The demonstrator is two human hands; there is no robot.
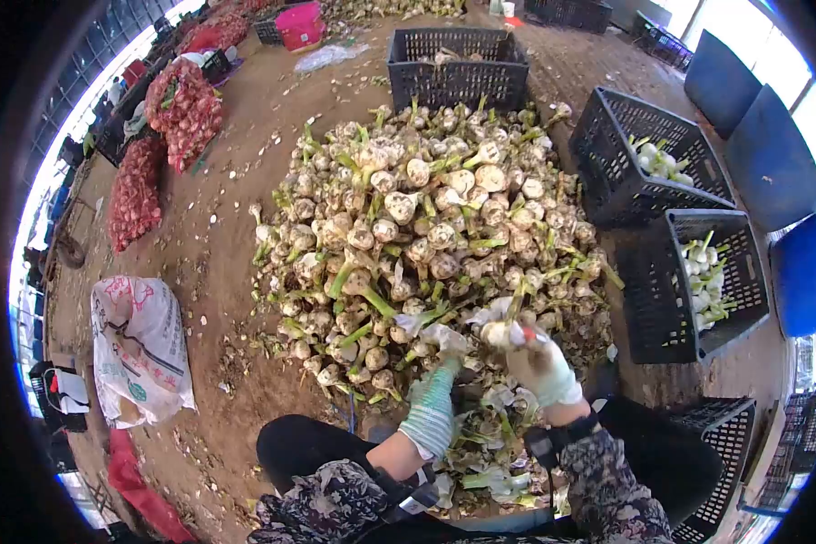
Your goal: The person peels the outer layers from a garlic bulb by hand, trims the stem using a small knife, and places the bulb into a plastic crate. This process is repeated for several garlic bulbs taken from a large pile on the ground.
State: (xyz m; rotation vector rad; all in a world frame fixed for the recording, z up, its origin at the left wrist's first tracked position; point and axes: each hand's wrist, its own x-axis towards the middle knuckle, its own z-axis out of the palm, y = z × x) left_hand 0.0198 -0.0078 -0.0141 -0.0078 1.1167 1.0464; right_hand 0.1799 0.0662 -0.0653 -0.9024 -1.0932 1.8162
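Note:
A large heap of garlic bulbs with cut green and pale stalks spreads in front of me. My left hand, in a striped green-and-white glove, reaches to the near edge of the heap; its fingertips blur into pale garlic skins. Beside it, my right hand in a whitish glove is closed near a bulb and stalk, with a small red spot at the fingers. I cannot tell what it grips. Loose peeled skins and leaves lie between my legs, below both hands.
Black crates stand behind the heap and to the right, where one crate and another hold cleaner white garlic. On the left lie a white woven sack and red net bags. A pink bucket stands at the back.

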